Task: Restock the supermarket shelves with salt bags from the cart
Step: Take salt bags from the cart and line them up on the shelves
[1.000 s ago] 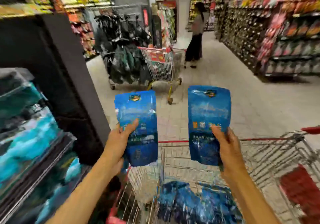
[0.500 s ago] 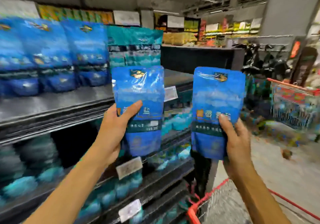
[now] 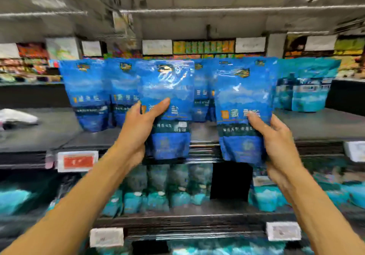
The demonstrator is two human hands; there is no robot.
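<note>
- Head view shows our two bare arms raised toward a dark grey supermarket shelf board [image 3: 316, 125].
- Our left hand [image 3: 136, 128] grips a glossy blue plastic salt bag [image 3: 167, 89] upright by its lower left edge; the thumb lies across the front over the yellow print, the other fingers are hidden behind the pouch.
- Our right hand [image 3: 276, 136] grips a second glossy blue salt bag [image 3: 243, 96] upright by its lower right edge; the thumb presses the front beside the white characters, and the fingers curl round the back.
- Both held bags hang in front of the shelf edge, side by side and apart from each other, their bottoms below the level of the shelf front.
- We note a row of matching blue salt bags standing on the shelf [image 3: 87, 92] behind the held pair, upright and close together.
- To the right on the same board stand teal pouches [image 3: 308, 90].
- We record a red price tag [image 3: 78, 161] on the shelf front, left of our left forearm.
- Below, a lower shelf carries teal and dark packets [image 3: 158, 187]; blur hides their print.
- White price labels [image 3: 283, 231] sit on the lower shelf front.
</note>
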